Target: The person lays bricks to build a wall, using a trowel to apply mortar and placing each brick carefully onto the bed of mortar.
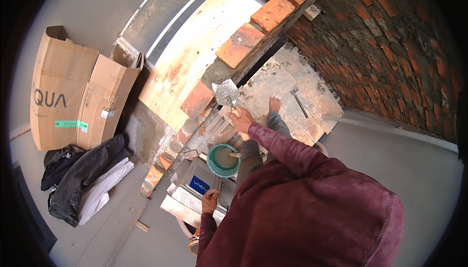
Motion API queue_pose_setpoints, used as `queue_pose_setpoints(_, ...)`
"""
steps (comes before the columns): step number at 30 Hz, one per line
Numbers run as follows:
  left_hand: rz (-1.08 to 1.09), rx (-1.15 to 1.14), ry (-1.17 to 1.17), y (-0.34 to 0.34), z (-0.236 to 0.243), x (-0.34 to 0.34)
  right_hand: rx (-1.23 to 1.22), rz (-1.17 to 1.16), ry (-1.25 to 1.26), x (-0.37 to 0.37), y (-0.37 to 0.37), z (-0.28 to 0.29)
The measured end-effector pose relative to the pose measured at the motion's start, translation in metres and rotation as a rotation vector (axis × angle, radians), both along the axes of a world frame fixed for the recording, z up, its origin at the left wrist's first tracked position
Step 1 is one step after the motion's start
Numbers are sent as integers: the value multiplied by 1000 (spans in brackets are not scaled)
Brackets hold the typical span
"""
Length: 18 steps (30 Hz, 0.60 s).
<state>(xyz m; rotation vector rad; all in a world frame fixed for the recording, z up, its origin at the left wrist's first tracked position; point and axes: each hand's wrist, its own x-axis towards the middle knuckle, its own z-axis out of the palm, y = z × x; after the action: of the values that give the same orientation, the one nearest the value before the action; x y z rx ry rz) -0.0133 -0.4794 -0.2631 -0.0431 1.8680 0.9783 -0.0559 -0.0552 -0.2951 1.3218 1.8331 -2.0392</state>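
My right hand point(241, 121) grips the handle of a trowel point(225, 93). Its blade is over the brick course, beside a grey patch of mortar point(217, 73) and a pale-smeared brick point(197, 99). Beyond the mortar, an orange brick point(239, 44) and another brick point(273, 13) run along the wall top. Lower left, my left hand point(210, 201) has curled fingers beside a grey plastic box with a blue label point(199, 184); whether anything is in them is hidden. Between my hands stands a green bucket point(214, 169) holding murky liquid and a wooden handle.
A hammer point(299, 102) lies on the stained boards point(312, 84) near my bare foot. Plywood point(180, 67) leans left of the bricks. Farther left are a cardboard box point(66, 81) and dark clothes point(90, 174). A rough brick wall point(385, 52) rises at right.
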Motion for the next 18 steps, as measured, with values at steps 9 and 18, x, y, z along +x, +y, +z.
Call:
queue_pose_setpoints(9,-18,78,189,61,-3,-44,-281,-70,50,58,124,106)
queue_pose_setpoints(18,-110,-17,287,84,-36,-29,349,-103,-200,70,319,147)
